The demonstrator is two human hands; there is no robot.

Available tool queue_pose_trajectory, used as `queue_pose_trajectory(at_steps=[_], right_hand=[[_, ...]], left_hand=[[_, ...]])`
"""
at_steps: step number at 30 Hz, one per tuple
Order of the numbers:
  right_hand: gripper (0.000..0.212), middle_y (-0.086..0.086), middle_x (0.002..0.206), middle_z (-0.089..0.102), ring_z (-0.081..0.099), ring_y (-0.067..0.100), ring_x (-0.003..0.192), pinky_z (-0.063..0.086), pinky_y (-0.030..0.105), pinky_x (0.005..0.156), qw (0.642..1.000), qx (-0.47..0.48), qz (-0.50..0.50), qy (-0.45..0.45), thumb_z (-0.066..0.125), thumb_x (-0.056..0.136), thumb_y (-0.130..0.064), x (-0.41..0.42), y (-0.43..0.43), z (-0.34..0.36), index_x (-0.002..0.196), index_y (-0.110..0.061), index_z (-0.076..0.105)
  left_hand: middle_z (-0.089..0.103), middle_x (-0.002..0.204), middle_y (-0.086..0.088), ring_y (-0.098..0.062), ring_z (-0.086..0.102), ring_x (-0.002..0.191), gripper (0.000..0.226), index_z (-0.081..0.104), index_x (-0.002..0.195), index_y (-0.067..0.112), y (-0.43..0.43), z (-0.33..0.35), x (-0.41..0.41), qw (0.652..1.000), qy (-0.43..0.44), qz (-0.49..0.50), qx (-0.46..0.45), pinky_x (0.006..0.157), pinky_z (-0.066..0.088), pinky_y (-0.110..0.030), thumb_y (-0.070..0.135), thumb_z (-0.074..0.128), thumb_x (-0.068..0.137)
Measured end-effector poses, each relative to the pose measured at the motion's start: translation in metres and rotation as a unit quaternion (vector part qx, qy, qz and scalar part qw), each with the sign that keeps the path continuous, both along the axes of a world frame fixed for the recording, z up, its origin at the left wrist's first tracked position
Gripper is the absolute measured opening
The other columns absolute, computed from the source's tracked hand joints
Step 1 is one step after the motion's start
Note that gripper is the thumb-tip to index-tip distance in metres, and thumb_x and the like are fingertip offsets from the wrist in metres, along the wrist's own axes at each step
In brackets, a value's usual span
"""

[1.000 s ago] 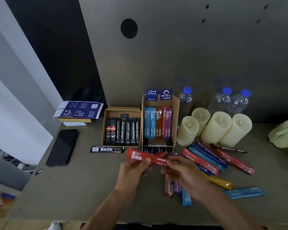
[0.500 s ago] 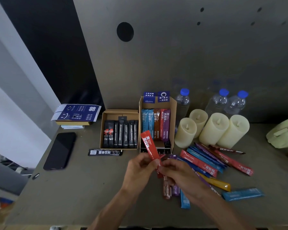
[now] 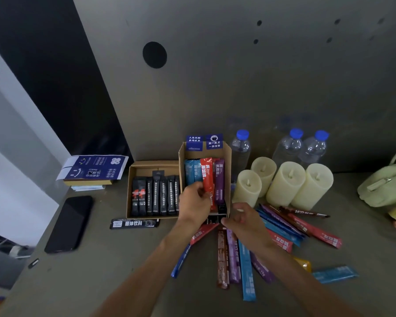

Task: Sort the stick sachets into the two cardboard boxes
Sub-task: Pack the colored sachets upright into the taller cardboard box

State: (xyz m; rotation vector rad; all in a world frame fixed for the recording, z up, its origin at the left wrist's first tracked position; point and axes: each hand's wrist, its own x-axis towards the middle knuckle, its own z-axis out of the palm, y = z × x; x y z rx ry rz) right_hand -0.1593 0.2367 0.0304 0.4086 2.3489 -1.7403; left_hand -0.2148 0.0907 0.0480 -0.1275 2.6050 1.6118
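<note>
Grey table's (image 3: 101,259) far edge carries four candles (image 3: 286,186), three bottles (image 3: 239,149), two boxes (image 3: 131,179). Left grip (image 3: 193,202) pinches red sachet (image 3: 207,175) in taller box (image 3: 227,161); right grip (image 3: 242,219) slack.

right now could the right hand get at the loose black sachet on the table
Probably not directly: the left hand, holding a red sachet, and its forearm lie between the right hand and the black sachet.

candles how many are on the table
4. The cream cylindrical candles stand clustered right of the taller brown cardboard box: one nearest it, one behind that, two further right. None seem hidden.
</note>
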Motion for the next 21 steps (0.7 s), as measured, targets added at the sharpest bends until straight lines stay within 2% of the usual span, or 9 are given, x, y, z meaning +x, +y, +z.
queue_pose_trajectory(at_steps=[3, 6, 8, 10, 12, 16, 21], right_hand=[[0.025, 0.000, 0.067, 0.063, 0.058, 0.008, 0.053, 0.048, 0.029, 0.054, 1.000, -0.010, 0.000, 0.001, 0.072, 0.086, -0.009, -0.005, -0.003, -0.004, 0.102, -0.022, 0.057], [0.025, 0.008, 0.074, 0.068, 0.062, 0.014, 0.061, 0.051, 0.034, 0.061, 1.000, -0.009, -0.007, 0.007, 0.071, 0.085, -0.009, -0.007, -0.004, -0.005, 0.102, -0.021, 0.058], [0.025, 0.009, 0.080, 0.071, 0.066, 0.013, 0.067, 0.053, 0.032, 0.064, 1.000, -0.001, -0.003, 0.012, 0.071, 0.086, -0.011, -0.007, -0.002, -0.006, 0.103, -0.023, 0.057], [0.024, 0.004, 0.079, 0.071, 0.065, 0.010, 0.064, 0.050, 0.028, 0.061, 1.000, 0.005, 0.005, 0.010, 0.071, 0.086, -0.013, -0.008, 0.000, -0.007, 0.103, -0.025, 0.057], [0.023, 0.003, 0.080, 0.071, 0.064, 0.010, 0.063, 0.048, 0.026, 0.059, 1.000, 0.016, 0.011, 0.009, 0.071, 0.086, -0.017, -0.010, 0.001, -0.008, 0.102, -0.026, 0.057], [0.022, 0.002, 0.082, 0.071, 0.064, 0.006, 0.060, 0.045, 0.018, 0.053, 0.999, 0.035, 0.017, 0.008, 0.069, 0.088, -0.018, -0.012, 0.002, -0.010, 0.104, -0.025, 0.057], [0.024, -0.006, 0.087, 0.071, 0.067, -0.001, 0.070, 0.044, 0.008, 0.053, 0.999, 0.049, 0.020, 0.003, 0.069, 0.089, -0.020, -0.014, 0.003, -0.010, 0.108, -0.026, 0.057]], left_hand=[[0.070, 0.094, 0.004, -0.012, 0.067, 0.085, 0.013, 0.066, 0.103, 0.018, 0.011, -0.010, -0.019, 0.998, -0.008, 0.039, -0.048, 0.065, 0.048, -0.018, 0.012, 0.059, 0.094], [0.068, 0.099, 0.000, -0.017, 0.063, 0.085, 0.015, 0.061, 0.108, 0.017, 0.019, -0.017, -0.025, 0.993, -0.012, 0.074, -0.086, 0.069, 0.048, -0.026, 0.013, 0.058, 0.094], [0.066, 0.102, -0.001, -0.019, 0.064, 0.091, 0.017, 0.060, 0.111, 0.016, 0.023, -0.021, -0.026, 0.993, -0.011, 0.071, -0.092, 0.075, 0.054, -0.030, 0.013, 0.057, 0.095], [0.067, 0.107, -0.003, -0.021, 0.067, 0.097, 0.019, 0.060, 0.114, 0.016, 0.024, -0.025, -0.027, 0.994, -0.003, 0.060, -0.095, 0.084, 0.059, -0.036, 0.012, 0.057, 0.096], [0.068, 0.110, -0.003, -0.020, 0.068, 0.100, 0.021, 0.060, 0.117, 0.015, 0.024, -0.027, -0.028, 0.993, 0.007, 0.053, -0.105, 0.087, 0.059, -0.038, 0.010, 0.057, 0.096], [0.068, 0.109, -0.002, -0.018, 0.068, 0.096, 0.020, 0.058, 0.117, 0.016, 0.022, -0.030, -0.033, 0.991, 0.015, 0.051, -0.121, 0.083, 0.060, -0.036, 0.013, 0.057, 0.097], [0.068, 0.101, -0.002, -0.015, 0.065, 0.083, 0.013, 0.061, 0.110, 0.014, 0.020, -0.035, -0.038, 0.987, 0.020, 0.052, -0.153, 0.067, 0.055, -0.027, 0.014, 0.057, 0.097]])
